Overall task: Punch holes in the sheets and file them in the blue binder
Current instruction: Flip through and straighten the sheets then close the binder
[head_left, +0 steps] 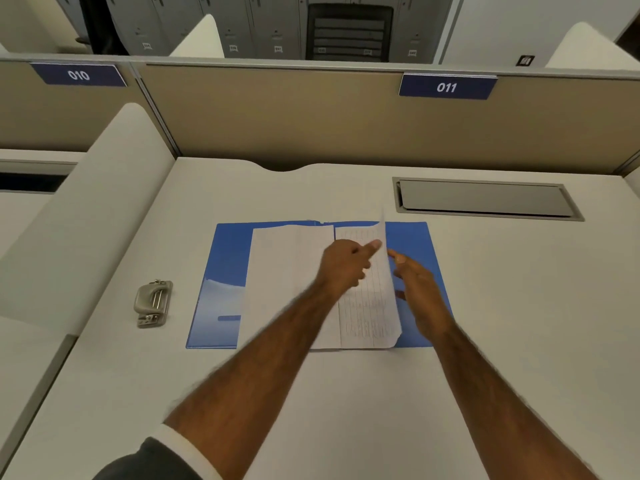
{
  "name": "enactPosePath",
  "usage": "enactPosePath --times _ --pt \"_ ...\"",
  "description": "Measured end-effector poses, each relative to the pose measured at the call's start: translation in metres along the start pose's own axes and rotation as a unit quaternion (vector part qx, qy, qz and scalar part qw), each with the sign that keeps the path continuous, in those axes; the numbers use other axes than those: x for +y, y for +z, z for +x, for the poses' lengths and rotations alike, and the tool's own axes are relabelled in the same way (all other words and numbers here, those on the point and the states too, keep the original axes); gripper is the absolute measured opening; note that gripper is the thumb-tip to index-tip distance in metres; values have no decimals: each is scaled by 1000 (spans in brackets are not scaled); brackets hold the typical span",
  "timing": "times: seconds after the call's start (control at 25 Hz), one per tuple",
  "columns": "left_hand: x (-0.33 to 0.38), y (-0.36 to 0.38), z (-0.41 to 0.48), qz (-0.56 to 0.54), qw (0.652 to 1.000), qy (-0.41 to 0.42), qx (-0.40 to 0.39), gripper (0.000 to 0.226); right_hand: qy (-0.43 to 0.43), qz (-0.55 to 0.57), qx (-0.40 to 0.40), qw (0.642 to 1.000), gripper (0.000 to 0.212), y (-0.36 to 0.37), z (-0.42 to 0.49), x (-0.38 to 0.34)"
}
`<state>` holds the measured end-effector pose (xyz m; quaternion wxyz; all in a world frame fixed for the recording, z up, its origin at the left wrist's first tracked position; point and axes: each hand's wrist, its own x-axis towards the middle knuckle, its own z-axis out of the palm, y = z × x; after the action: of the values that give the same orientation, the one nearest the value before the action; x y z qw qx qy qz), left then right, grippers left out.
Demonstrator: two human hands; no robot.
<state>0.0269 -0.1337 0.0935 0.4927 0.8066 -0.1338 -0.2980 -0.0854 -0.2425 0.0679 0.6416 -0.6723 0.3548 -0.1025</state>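
Binder point(228, 258) open mid-frame, sheets point(284, 271) inside; holes not discernible. Punch point(153, 303) at left, untouched. Left hand point(346, 266) curled against raised sheet point(374, 313), grip unclear; right hand point(420, 294) released behind it. Filing likely under way.

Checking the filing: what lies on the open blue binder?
White sheets lie across its middle, a lined sheet raised between left hand and right hand. What lies beneath them is covered.

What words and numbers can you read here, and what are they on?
"010": left blue sign on the partition.
"011": right blue sign on the same partition.
Too blurred to read: the print on the lifted sheet.
Too small to read: the locker tags.
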Motion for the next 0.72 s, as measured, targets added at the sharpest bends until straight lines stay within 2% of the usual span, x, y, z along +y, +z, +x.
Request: enactPosePath --times 0.16,0.28,0.4,0.52,0.72 --pt "4 31 6 20 999 -22 14 35 -14 -69 -11 997 44 8 1 9" --pt "-3 33 11 13 998 -45 31 37 -18 -88 -3 996 44 9 0 10" --pt "-8 32 17 25 997 -74 29 30 -32 -96 0 995 39 7 0 14" --pt "-10 33 22 33 993 -105 31 25 -23 -101 -3 995 43 7 0 13" --pt "-14 34 27 73 993 -70 53 28 -17 -102 2 995 57 6 -2 8"
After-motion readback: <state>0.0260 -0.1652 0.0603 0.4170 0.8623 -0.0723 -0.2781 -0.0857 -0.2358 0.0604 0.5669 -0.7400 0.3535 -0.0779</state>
